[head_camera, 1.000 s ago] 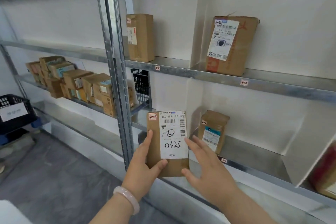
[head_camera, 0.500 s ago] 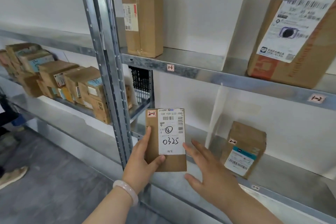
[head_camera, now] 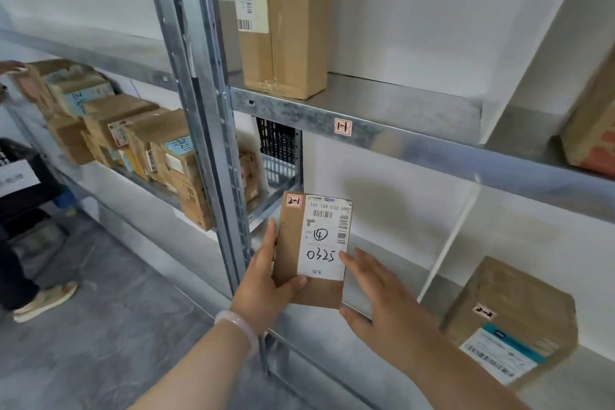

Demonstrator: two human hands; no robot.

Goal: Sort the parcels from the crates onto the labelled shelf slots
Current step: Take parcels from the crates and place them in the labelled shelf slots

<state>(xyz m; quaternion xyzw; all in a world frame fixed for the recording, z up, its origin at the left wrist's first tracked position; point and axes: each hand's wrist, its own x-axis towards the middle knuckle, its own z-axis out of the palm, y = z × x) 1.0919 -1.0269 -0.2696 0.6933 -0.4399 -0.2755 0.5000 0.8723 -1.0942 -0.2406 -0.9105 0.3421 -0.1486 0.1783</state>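
A flat cardboard parcel (head_camera: 316, 289) with a white label, marked "2-1" and "0325", stands upright in front of the lower shelf slot. My left hand (head_camera: 263, 286) grips its left edge, thumb across the front. My right hand (head_camera: 382, 296) is beside its right edge with fingers spread; the fingertips touch the parcel. The upper shelf rail (head_camera: 432, 150) carries a tag "1-1" (head_camera: 342, 126). A tall parcel (head_camera: 283, 20) stands on that upper shelf. Another parcel marked "2-2" (head_camera: 512, 319) sits in the lower slot to the right, past a white divider (head_camera: 449, 236).
A steel upright post (head_camera: 199, 103) stands just left of the held parcel. Several cardboard parcels (head_camera: 139, 140) line the neighbouring shelf at left. A black crate (head_camera: 276, 143) shows behind the post. Another person's foot (head_camera: 43, 301) is on the grey floor at left. A red-printed parcel (head_camera: 595, 130) is at the right edge.
The view has closed in on the shelf and shifted left. The parcel, still held in my left hand, is nearer the lower slot. My right hand has stayed beside it.
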